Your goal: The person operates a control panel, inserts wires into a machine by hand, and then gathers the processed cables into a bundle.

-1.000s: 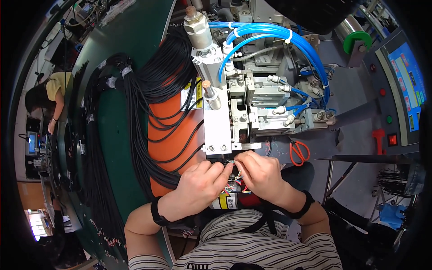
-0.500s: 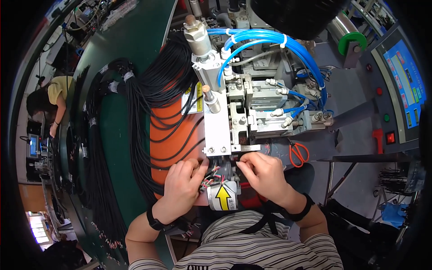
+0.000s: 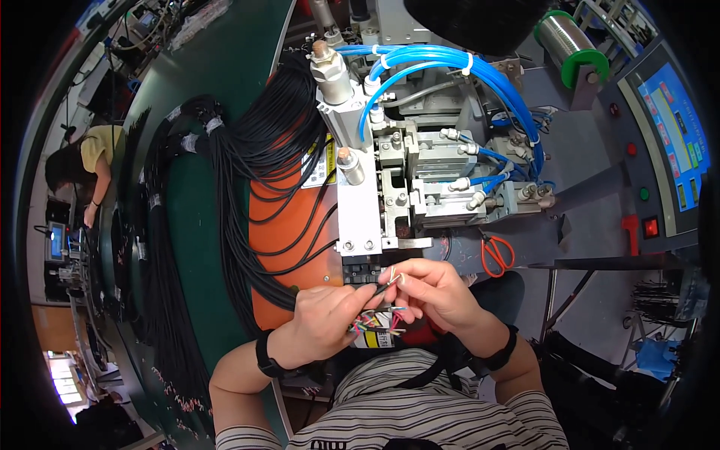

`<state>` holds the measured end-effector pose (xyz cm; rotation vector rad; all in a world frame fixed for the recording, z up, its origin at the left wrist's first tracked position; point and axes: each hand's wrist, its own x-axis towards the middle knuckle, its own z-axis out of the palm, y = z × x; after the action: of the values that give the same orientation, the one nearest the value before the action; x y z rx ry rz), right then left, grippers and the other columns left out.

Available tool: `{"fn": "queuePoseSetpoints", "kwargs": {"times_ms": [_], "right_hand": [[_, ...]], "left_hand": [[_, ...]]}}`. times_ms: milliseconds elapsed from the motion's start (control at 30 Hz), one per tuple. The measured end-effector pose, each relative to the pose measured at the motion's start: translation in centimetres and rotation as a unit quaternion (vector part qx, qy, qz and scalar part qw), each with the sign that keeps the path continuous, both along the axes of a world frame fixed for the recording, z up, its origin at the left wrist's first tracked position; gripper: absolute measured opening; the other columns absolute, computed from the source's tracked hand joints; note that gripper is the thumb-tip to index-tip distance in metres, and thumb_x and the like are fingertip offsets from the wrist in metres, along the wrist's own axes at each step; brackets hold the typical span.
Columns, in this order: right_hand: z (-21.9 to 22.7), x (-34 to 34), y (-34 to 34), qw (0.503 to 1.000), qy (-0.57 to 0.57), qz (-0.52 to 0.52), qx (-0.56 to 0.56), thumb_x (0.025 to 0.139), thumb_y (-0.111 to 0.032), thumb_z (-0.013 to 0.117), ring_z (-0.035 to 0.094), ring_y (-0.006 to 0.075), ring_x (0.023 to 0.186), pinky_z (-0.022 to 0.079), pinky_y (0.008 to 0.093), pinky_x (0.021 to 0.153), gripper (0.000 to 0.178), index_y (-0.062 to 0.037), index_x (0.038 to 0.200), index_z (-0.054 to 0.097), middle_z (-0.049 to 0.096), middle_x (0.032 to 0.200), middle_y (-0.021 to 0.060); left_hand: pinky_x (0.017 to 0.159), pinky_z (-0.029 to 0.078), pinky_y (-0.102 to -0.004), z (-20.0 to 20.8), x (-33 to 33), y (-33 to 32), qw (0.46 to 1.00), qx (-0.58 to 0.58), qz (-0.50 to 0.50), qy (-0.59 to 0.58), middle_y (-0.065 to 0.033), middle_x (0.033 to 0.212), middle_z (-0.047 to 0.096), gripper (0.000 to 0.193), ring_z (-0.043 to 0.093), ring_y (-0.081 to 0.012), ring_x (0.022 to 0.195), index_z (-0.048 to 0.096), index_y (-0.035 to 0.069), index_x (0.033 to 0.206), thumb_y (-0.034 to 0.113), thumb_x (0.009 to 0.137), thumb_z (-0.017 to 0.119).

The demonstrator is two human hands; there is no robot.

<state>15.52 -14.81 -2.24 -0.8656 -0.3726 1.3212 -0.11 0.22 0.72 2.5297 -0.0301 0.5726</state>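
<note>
In front of the machine (image 3: 358, 214), my two hands meet over a black cable (image 3: 383, 288) with thin bare-ended wires at its tip. My left hand (image 3: 326, 319) is closed around the cable. The thumb and index finger of my right hand (image 3: 439, 295) pinch the fine wires (image 3: 394, 276) at its end. Below that, more cable ends with red, green and white wires (image 3: 367, 324) stick out beside my left fingers; whether my left hand grips these too is partly hidden. A label with a yellow mark (image 3: 371, 339) shows under them.
Black cables (image 3: 225, 195) hang in bundles over the orange plate (image 3: 300, 244) and green table (image 3: 187, 232). Orange-handled scissors (image 3: 496, 255) lie right of the machine. Blue air hoses (image 3: 480, 67), a solder wire spool (image 3: 570, 45) and a control screen (image 3: 675, 135) stand beyond. Another person (image 3: 94, 165) works far left.
My hands have come together from either side of the machine's front, the left moving right and slightly down. The cable end is now held up between them, and the arrow label is mostly covered.
</note>
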Motion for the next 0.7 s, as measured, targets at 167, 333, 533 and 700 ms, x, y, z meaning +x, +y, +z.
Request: {"fn": "queuePoseSetpoints", "kwargs": {"times_ms": [167, 333, 533, 700], "right_hand": [[-1.5, 0.5, -0.3, 0.995, 0.097, 0.030, 0.009, 0.099, -0.008, 0.054, 0.057, 0.0081, 0.059, 0.041, 0.0187, 0.050, 0.016, 0.0023, 0.108, 0.063, 0.065, 0.085, 0.0056], [-1.2, 1.4, -0.1, 0.996, 0.048, 0.080, -0.015, 0.094, -0.002, 0.059, 0.055, 0.0072, 0.061, 0.043, 0.0182, 0.055, 0.010, 0.0013, 0.103, 0.063, 0.062, 0.083, 0.0021], [-0.7, -1.2, 0.0, 0.992, -0.125, -0.023, 0.021, 0.090, 0.001, 0.065, 0.059, 0.0068, 0.075, 0.047, 0.0194, 0.064, 0.021, 0.0020, 0.111, 0.062, 0.062, 0.093, 0.0052], [-1.2, -3.8, 0.5, 0.781, -0.588, -0.191, 0.089, 0.089, 0.000, 0.065, 0.062, 0.0092, 0.090, 0.051, 0.0242, 0.072, 0.031, 0.0029, 0.120, 0.060, 0.059, 0.109, 0.0111]], "left_hand": [[0.049, 0.045, -0.0341, -1.2, 0.8, -0.1, 1.000, 0.005, -0.024, -0.003, -0.0073, 0.076, 0.056, 0.045, 0.059, -0.0229, 0.058, 0.062, -0.002, 0.108, 0.006, 0.066, 0.075], [0.049, 0.046, -0.0349, -1.1, 0.9, -0.6, 0.999, 0.038, -0.033, -0.001, -0.0064, 0.073, 0.060, 0.046, 0.060, -0.0236, 0.057, 0.063, 0.002, 0.108, 0.008, 0.064, 0.074], [0.048, 0.045, -0.0340, -0.7, 1.1, -0.5, 1.000, 0.012, -0.019, 0.012, -0.0068, 0.069, 0.059, 0.032, 0.059, -0.0235, 0.054, 0.062, 0.002, 0.101, 0.006, 0.071, 0.074], [0.049, 0.045, -0.0336, -0.6, 1.2, -0.4, 0.995, -0.098, -0.013, 0.003, -0.0071, 0.067, 0.059, 0.024, 0.060, -0.0229, 0.054, 0.060, 0.003, 0.094, 0.008, 0.075, 0.074]]}}
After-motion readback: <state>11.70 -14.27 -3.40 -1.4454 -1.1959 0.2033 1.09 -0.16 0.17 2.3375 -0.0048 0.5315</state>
